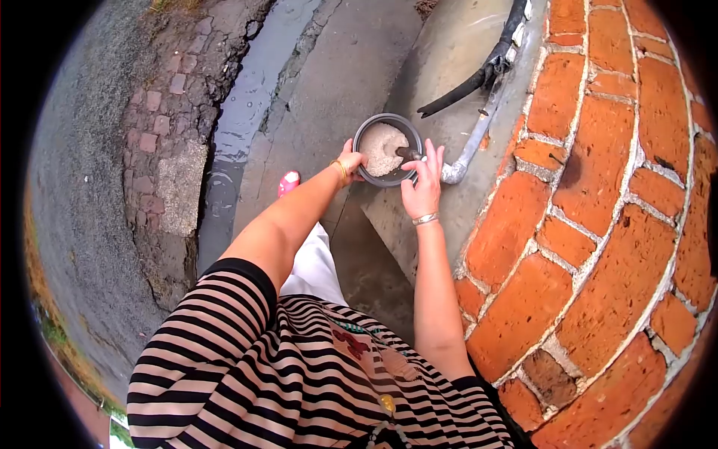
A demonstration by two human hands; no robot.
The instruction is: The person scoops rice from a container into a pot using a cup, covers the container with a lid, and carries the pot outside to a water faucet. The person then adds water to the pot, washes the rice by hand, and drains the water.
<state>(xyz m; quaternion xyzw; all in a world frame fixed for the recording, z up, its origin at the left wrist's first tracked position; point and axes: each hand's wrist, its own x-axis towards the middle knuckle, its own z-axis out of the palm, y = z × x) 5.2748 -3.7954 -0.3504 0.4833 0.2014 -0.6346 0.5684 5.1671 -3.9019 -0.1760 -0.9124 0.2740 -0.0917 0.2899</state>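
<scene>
While the left hand (350, 161) grips the bowl's (370, 129) rim, the right hand (422, 187) closes its fingers on the tap (409, 154) beside a brick wall (598, 224).

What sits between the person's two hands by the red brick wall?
In the head view, a round grey bowl of pale grainy stuff sits between the left hand and right hand, under a small tap.

Brick wall (598, 224) and pipe (467, 146) close right; open pavement (314, 97) left.
</scene>
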